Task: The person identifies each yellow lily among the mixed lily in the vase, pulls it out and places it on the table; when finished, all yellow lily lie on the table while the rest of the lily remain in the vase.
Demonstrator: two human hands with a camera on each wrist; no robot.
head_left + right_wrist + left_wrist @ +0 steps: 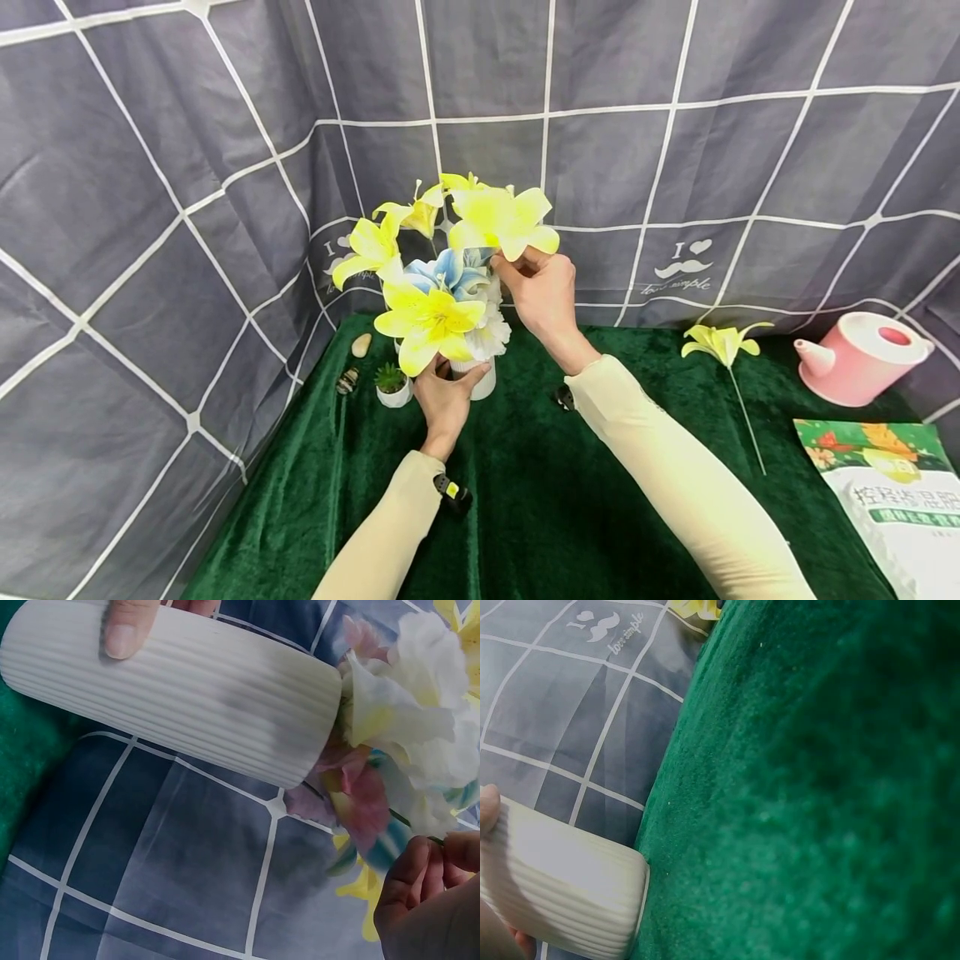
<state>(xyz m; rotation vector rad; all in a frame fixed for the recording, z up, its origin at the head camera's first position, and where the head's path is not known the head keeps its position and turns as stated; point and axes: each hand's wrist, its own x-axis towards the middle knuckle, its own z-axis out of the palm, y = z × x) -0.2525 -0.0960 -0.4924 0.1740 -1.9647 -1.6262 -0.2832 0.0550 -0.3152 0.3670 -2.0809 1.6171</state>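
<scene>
A ribbed white vase (172,697) stands upright on the green cloth, holding a bunch of artificial flowers. My left hand (444,400) grips the vase low on its body, thumb on the near side in the right wrist view. Up at the blooms, my right hand (542,292) pinches a thin green stem (400,817) between thumb and fingers. A large yellow lily (501,221) sits just above those fingertips. Blue lilies (442,273), white blossoms (491,329) and more yellow lilies (430,323) fill the bunch; pink petals (364,810) show near the vase mouth.
A small potted succulent (392,385) and stones (362,345) lie left of the vase. To the right are a loose yellow lily (720,343), a pink watering can (855,367) and a printed bag (892,500). A grey checked curtain (615,167) hangs behind.
</scene>
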